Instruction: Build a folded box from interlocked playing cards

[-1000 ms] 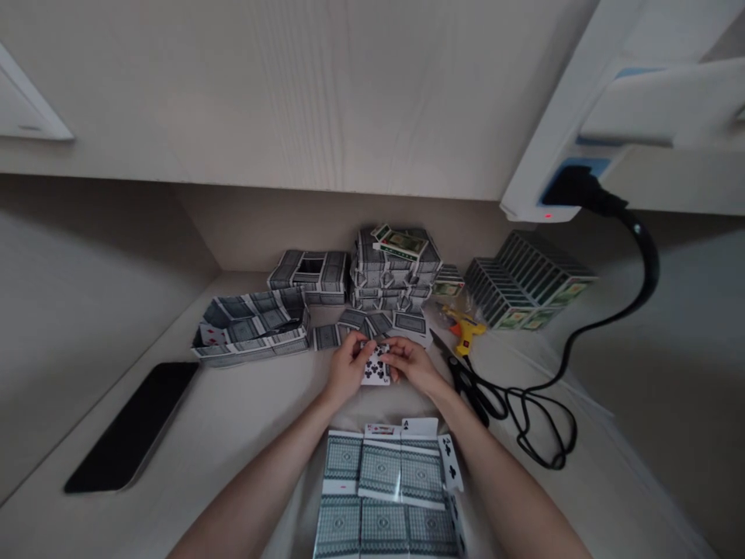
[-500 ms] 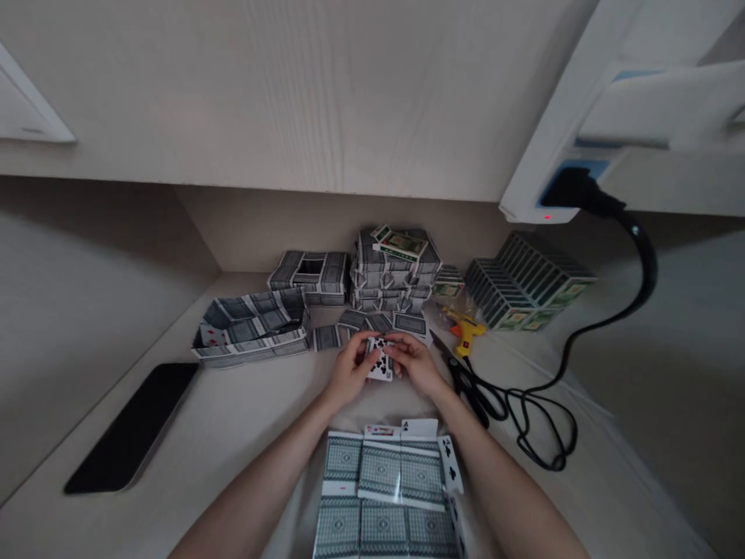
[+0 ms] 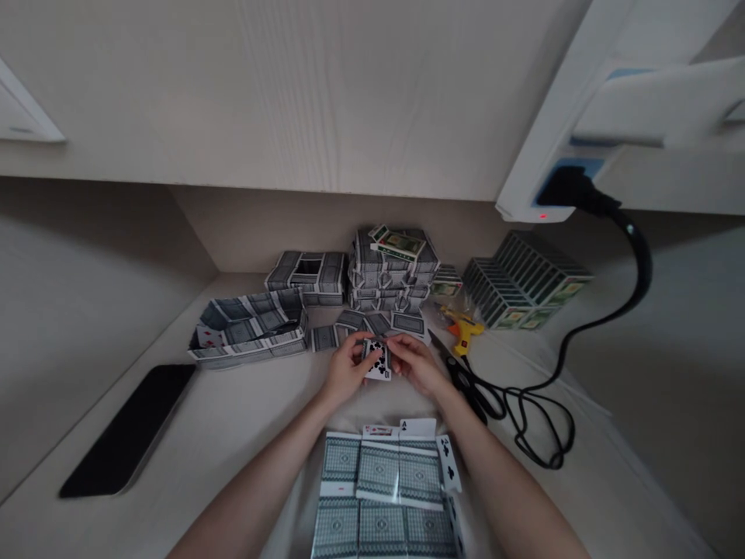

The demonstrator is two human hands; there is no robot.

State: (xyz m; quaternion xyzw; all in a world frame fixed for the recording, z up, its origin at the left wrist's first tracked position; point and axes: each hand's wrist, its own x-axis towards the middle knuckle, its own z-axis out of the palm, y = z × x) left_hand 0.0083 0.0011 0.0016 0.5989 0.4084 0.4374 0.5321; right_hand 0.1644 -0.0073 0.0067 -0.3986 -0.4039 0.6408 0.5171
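White rectangular playing card with black club pips [image 3: 382,368]: positioned at frame centre, face towards the camera. At centre left stands an open-topped box of grey-patterned cards [image 3: 285,341]. Left hand [image 3: 343,374]: clamped on the card, thumb across its face. Right hand [image 3: 420,367]: fingertips close together at the card's right edge; cannot tell whether they pinch it. Step in hand, as judged: two-handed card handling. Next move calls for light, even edge pressure.

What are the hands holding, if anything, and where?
A playing card: the left hand grips its left side, thumb on its face; the right hand is at its upper right edge.
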